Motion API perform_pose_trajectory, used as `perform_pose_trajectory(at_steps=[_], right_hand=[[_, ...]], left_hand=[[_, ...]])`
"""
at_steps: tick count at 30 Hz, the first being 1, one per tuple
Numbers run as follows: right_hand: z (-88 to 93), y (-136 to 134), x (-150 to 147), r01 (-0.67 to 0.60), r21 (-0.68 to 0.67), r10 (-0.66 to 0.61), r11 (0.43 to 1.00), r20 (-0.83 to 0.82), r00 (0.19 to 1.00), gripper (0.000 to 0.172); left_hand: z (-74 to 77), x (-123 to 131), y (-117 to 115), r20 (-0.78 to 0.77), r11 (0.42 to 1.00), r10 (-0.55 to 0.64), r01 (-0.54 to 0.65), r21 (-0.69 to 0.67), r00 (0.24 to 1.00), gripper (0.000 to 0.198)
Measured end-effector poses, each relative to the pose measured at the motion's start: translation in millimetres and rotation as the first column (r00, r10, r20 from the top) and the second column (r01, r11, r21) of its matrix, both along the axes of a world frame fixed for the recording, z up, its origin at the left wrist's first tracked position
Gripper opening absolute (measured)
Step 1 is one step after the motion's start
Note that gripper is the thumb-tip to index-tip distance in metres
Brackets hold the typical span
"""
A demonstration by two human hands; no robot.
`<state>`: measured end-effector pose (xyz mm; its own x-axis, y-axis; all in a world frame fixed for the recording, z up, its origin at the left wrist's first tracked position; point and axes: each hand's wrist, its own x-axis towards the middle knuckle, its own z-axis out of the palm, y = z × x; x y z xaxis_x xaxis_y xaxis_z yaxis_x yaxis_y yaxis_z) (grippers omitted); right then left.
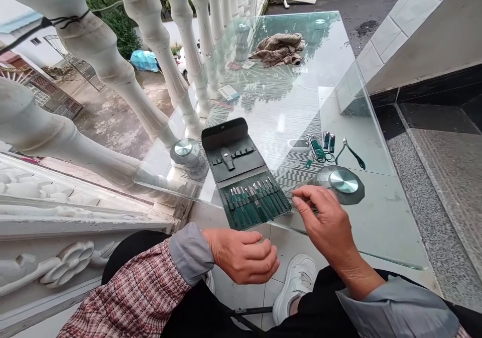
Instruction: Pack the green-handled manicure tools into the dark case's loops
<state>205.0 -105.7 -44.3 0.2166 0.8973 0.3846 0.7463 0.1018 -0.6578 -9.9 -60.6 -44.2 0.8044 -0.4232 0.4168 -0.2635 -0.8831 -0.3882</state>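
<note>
A dark green manicure case (241, 149) lies unfolded at the near edge of the glass table. A row of slim green-handled nail tools (256, 200) sits in its lower half. The upper half has bare loops and a strap with a snap. My left hand (243, 256) hovers in front of the case, fingers loosely curled and slightly apart, holding nothing visible. By the case's right corner is my right hand (327, 220), thumb and forefinger tips brought together; whether anything is between them is hidden. Beyond it lie nail clippers (317, 148), two smaller clippers (329, 141) and nippers (350, 153).
The glass table (387, 217) rests on round metal-topped supports. A brown cloth (280, 49) lies crumpled toward its far end, with a small box (228, 93) nearer. White balusters (150, 62) line the left; a granite step (425, 192) is at right.
</note>
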Motion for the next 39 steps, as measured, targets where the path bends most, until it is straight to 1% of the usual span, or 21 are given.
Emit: perform_pose_trajectory(at_steps=[3,7,9,13,17,19,22,27,31,33,36,37,39], right_hand=[[-1.5,-2.9,-3.5,-0.078,0.037,0.076,0.996,0.059,0.995,0.015],[-1.8,-4.1,-5.6,-0.093,0.024,0.091,0.995,0.081,0.993,0.017],[-2.0,-3.9,-6.3,-0.095,0.032,0.091,0.995,0.096,0.991,0.016],[-2.9,-4.5,-9.1,-0.124,0.087,0.109,0.988,0.154,0.982,0.013],[-4.6,-6.5,-10.6,-0.263,0.138,0.23,0.955,0.215,0.949,0.027],[-5.7,-6.7,-9.9,-0.329,0.132,0.294,0.935,0.229,0.928,0.03],[-7.1,-5.3,-8.9,-0.358,0.103,0.33,0.928,0.221,0.918,0.03],[-6.7,-1.6,-12.1,-0.312,0.064,0.299,0.948,0.154,0.942,0.025],[-3.6,-0.5,-11.1,-0.28,0.062,0.273,0.958,0.099,0.957,0.023],[-2.3,-0.8,-6.5,-0.195,0.078,0.193,0.978,0.036,0.981,0.022],[-2.9,-1.8,2.0,-0.01,0.054,0.011,0.998,-0.029,1.0,0.018],[-3.8,-2.1,4.0,0.023,0.045,-0.022,0.999,-0.02,1.0,0.017],[-6.3,-2.7,5.2,0.016,0.052,-0.017,0.999,0.035,0.999,0.016]], left_hand=[[0.8,-1.2,0.9,0.007,0.998,0.052,-0.052,0.018,0.999,0.025],[5.3,-2.2,4.0,0.043,0.987,0.161,-0.161,0.011,0.986,0.022],[5.6,-1.7,5.6,0.063,0.981,0.193,-0.193,-0.01,0.979,0.021],[1.8,-0.3,8.0,0.079,0.975,0.222,-0.219,-0.049,0.972,0.018],[-0.9,-0.2,8.5,0.074,0.971,0.235,-0.23,-0.07,0.969,0.015],[-1.1,-0.2,8.4,0.078,0.969,0.241,-0.235,-0.072,0.967,0.015],[-1.7,0.0,8.3,0.08,0.968,0.247,-0.242,-0.069,0.966,0.015],[-3.7,0.5,8.1,0.082,0.968,0.246,-0.242,-0.059,0.966,0.013],[-1.4,-0.8,8.0,0.08,0.972,0.231,-0.227,-0.061,0.97,0.014],[0.9,-1.6,7.1,0.071,0.985,0.171,-0.169,-0.043,0.983,0.017],[1.7,-0.5,2.8,0.055,0.998,0.053,-0.052,-0.024,0.997,0.02],[0.6,0.5,0.8,0.057,0.999,0.017,-0.015,-0.029,0.998,0.02],[-3.4,3.2,-3.2,0.066,0.997,-0.047,0.05,-0.052,0.997,0.023]])
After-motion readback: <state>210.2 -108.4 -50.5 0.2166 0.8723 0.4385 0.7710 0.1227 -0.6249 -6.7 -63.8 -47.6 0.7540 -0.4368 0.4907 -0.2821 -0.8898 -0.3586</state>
